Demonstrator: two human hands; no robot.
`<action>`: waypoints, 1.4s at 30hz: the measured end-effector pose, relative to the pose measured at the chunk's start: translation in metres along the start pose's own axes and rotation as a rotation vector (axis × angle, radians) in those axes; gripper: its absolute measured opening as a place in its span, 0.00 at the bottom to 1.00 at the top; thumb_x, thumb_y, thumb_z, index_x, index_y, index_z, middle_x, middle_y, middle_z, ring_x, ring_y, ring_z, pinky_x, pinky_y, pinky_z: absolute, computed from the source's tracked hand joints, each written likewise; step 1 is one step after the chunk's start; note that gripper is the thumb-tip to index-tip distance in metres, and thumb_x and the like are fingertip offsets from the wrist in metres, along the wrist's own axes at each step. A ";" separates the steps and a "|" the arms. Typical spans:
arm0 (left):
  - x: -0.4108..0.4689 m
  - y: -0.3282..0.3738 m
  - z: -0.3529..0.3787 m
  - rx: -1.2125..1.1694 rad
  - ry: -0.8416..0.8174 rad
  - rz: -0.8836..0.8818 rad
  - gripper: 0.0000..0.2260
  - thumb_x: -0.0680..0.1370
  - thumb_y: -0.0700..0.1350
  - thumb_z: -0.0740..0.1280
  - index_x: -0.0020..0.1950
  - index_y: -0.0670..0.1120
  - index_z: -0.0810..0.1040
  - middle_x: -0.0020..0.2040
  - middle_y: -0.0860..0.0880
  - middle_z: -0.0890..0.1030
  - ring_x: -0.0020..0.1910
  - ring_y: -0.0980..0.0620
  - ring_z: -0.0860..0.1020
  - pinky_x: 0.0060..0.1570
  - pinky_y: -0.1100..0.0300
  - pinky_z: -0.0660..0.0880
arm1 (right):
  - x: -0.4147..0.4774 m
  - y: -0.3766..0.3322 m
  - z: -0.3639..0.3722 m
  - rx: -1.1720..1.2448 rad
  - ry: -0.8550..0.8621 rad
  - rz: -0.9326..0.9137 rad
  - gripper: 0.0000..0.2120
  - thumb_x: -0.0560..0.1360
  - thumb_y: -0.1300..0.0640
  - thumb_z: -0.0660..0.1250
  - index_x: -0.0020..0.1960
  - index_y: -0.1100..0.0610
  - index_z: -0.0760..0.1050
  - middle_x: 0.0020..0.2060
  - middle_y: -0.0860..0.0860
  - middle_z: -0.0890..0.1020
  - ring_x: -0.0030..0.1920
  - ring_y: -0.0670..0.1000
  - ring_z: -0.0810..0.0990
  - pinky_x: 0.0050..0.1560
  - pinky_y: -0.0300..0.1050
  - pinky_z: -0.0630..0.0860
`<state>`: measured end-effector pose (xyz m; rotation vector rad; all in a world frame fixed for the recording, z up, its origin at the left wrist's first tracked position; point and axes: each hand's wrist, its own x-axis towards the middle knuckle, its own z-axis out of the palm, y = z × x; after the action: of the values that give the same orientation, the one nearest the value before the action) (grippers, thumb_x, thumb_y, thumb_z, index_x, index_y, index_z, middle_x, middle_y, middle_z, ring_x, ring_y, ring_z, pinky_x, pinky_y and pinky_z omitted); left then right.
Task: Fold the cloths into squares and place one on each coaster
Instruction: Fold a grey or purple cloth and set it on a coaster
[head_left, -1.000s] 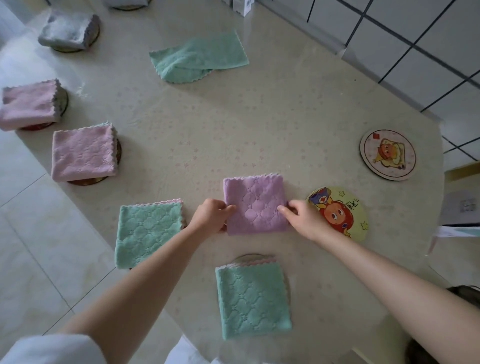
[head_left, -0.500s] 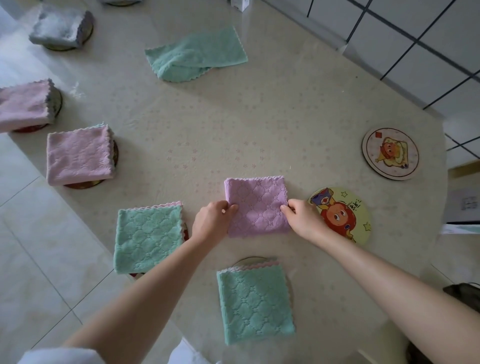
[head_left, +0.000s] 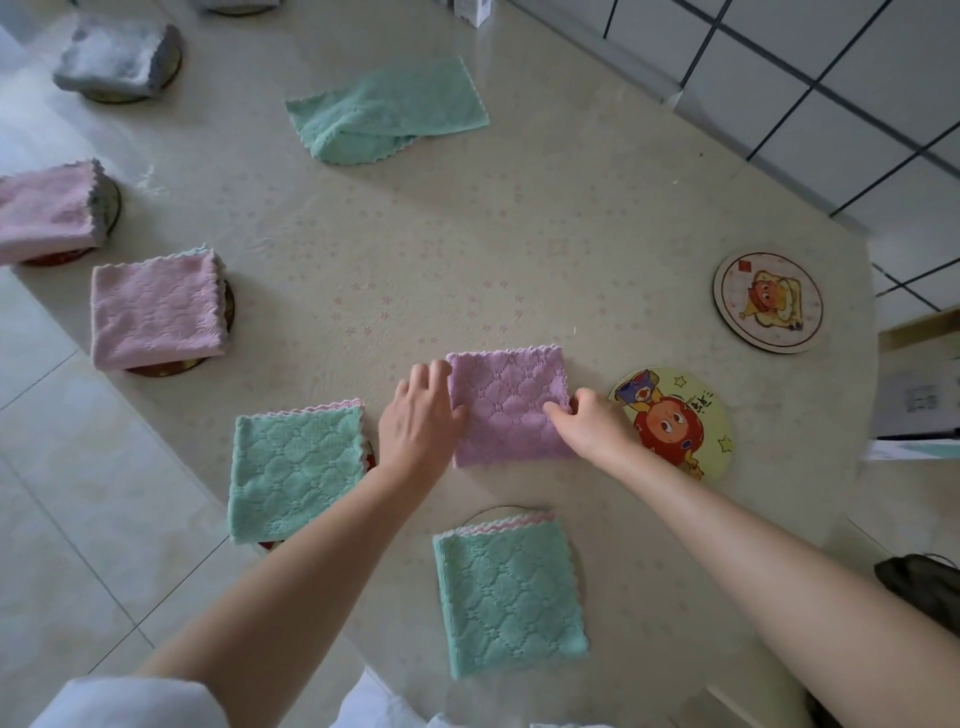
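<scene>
A purple cloth (head_left: 506, 402), folded to a square, lies flat on the round table (head_left: 467, 234). My left hand (head_left: 418, 418) rests on its left edge with fingers spread. My right hand (head_left: 589, 423) pinches its right edge. Just right of it lies a bare yellow cartoon coaster (head_left: 680, 421); a second bare coaster (head_left: 769, 304) sits further right. Folded green cloths (head_left: 296, 467) (head_left: 509, 590) cover coasters near me. Two pink cloths (head_left: 156, 312) (head_left: 47, 210) and a grey one (head_left: 117, 57) cover coasters on the left. An unfolded green cloth (head_left: 384, 111) lies at the far side.
A tiled wall (head_left: 831, 93) borders the table at the back right. A white box (head_left: 475, 10) stands at the far edge. Floor tiles (head_left: 62, 493) show to the left. A dark object (head_left: 919, 587) sits low on the right.
My left hand has slid up along the purple cloth's left edge and spread its fingers. My right hand stays on the right edge. The cloth has hardly moved.
</scene>
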<state>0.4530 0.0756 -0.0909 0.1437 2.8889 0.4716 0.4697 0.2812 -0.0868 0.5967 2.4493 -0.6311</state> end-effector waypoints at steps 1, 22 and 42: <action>0.001 -0.002 0.002 0.036 0.045 0.171 0.21 0.75 0.51 0.67 0.66 0.47 0.68 0.58 0.47 0.74 0.54 0.44 0.74 0.49 0.52 0.73 | -0.003 -0.002 0.001 -0.027 0.012 -0.003 0.19 0.74 0.38 0.60 0.44 0.55 0.69 0.42 0.53 0.76 0.46 0.57 0.78 0.39 0.45 0.69; 0.041 0.000 -0.004 -0.367 -0.099 -0.071 0.18 0.74 0.41 0.66 0.64 0.43 0.74 0.58 0.42 0.75 0.58 0.42 0.73 0.56 0.53 0.72 | -0.029 0.008 0.020 0.471 -0.028 0.244 0.15 0.69 0.50 0.71 0.45 0.61 0.72 0.36 0.55 0.80 0.32 0.54 0.80 0.31 0.45 0.79; 0.026 0.038 -0.019 -1.058 -0.317 -0.482 0.05 0.75 0.36 0.66 0.40 0.43 0.73 0.39 0.44 0.77 0.38 0.48 0.77 0.42 0.54 0.78 | -0.032 0.051 -0.012 1.174 -0.163 0.147 0.07 0.73 0.62 0.70 0.49 0.60 0.74 0.45 0.57 0.80 0.44 0.54 0.80 0.45 0.49 0.81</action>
<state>0.4260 0.1092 -0.0659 -0.5614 1.9264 1.5675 0.5164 0.3191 -0.0744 1.0596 1.6507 -1.9546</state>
